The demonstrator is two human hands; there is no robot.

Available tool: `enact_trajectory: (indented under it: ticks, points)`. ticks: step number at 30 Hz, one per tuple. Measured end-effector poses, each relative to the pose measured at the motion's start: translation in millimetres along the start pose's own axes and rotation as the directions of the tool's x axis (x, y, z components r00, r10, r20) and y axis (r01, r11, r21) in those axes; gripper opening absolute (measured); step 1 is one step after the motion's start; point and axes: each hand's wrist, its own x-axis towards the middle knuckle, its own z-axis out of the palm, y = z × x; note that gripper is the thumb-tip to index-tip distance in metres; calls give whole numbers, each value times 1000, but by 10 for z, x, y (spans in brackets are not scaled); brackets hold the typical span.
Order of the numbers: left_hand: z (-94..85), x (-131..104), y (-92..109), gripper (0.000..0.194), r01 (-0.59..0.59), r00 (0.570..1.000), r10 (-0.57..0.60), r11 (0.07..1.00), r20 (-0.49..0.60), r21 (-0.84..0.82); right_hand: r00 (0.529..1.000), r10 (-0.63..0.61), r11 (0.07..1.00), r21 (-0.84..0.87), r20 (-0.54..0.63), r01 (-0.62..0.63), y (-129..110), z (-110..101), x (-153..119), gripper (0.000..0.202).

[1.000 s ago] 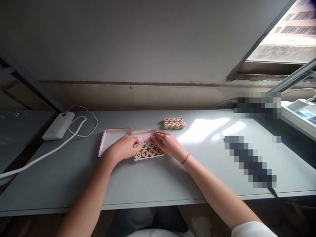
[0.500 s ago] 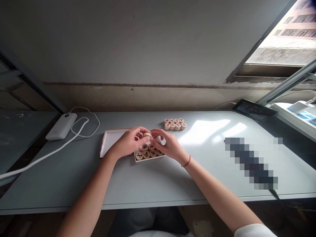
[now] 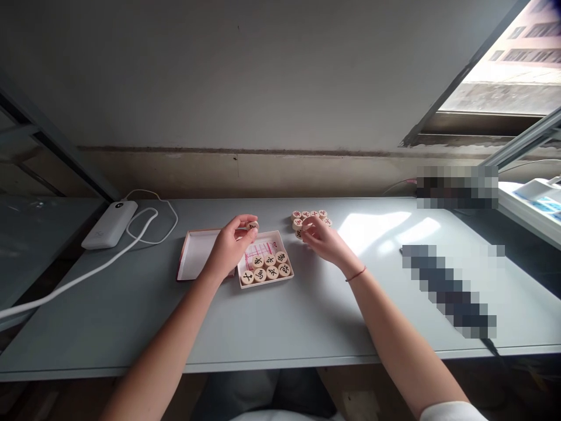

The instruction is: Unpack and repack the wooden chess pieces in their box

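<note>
Between the thumb and fingers of my left hand (image 3: 232,242) is a round wooden chess piece (image 3: 251,225), held above the seam of an open box. The white box tray (image 3: 266,285) holds several pieces with black characters (image 3: 272,271) in two rows, with a pink-printed sheet showing behind them. My right hand (image 3: 324,238) is at the front of a stacked group of pieces with red characters (image 3: 314,214). Its fingers are pinched around a piece (image 3: 298,233) at the group's near left, partly covered by the fingertips.
The white-lined box lid (image 3: 197,251) lies left of the tray. A white power bank (image 3: 109,224) and looping white cables (image 3: 105,263) are at the left. Blurred dark objects lie at the right, near a white power strip (image 3: 526,216) at the edge.
My hands have parted. The right one has moved right and back to the red-lettered group, while the left has shifted slightly left and back with a piece, uncovering more of the tray.
</note>
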Motion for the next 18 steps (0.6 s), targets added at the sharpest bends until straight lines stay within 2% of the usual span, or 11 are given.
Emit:
enact_trajectory:
  ticks: [4, 7, 10, 13, 15, 18]
  points:
    - [-27, 1, 26, 35, -2, 1000, 3, 998, -16, 63, 999, 30, 984, -173, -22, -33, 145, -67, 64, 5]
    - [5, -26, 39, 36, -37, 999, 33, 987, 27, 155, 994, -10, 971, -237, -107, -16, 85, -33, 41, 5]
    - [92, -63, 1, 35, -171, 985, 156, 916, 70, 364, 982, -150, 987, -83, -113, 141, -118, 74, -67, 14]
    - [201, -92, -78, 34, -318, 947, 287, 797, 143, 513, 948, -313, 947, 57, -61, 317, -331, 228, -207, 27]
    - [249, -101, -123, 36, -360, 932, 321, 762, 169, 538, 933, -355, 932, 57, -58, 359, -403, 298, -260, 24]
    - [256, -98, -141, 35, -366, 930, 327, 771, 169, 522, 940, -323, 945, 26, -106, 327, -367, 278, -232, 11]
